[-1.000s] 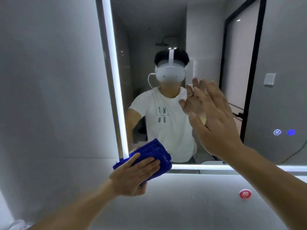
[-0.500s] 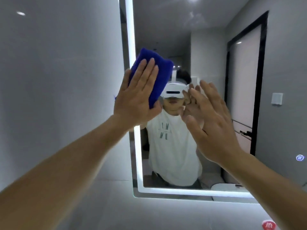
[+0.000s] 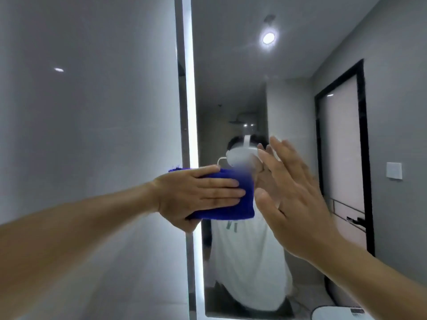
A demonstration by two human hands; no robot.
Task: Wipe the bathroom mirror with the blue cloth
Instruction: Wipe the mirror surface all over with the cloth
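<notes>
Where the lit strip (image 3: 190, 88) runs down the left edge of the bathroom mirror (image 3: 231, 65), the folded blue cloth (image 3: 246, 199) lies against the glass at about mid height, overlapping the strip. Left hand (image 3: 198, 192): fingers straight and together, laid flat across the cloth, pressing it to the mirror. Right hand (image 3: 293, 199): spread wide, nothing in it, raised just right of the cloth, fingertips meeting their reflection in the glass
</notes>
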